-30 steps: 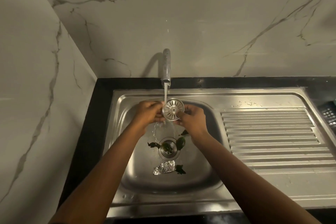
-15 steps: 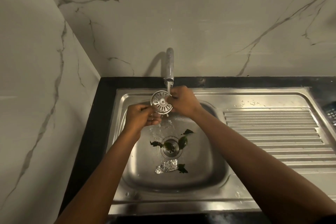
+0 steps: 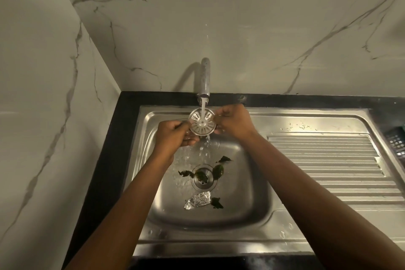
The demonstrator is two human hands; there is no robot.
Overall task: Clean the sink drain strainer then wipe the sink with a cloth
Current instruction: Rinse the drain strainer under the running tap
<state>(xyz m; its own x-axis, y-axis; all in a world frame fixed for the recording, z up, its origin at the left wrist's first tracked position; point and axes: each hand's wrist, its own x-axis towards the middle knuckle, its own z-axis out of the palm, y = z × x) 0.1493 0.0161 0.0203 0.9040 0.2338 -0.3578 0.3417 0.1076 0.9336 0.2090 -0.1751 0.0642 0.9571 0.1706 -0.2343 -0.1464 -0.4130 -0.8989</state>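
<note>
Now strainer (image 3: pixel 202 121) under running tap (image 3: pixel 205 79)

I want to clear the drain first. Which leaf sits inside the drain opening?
The leaf in the drain, at its upper left. The others lie outside: one on the right rim, one left, one above, one beside the foil.
</note>
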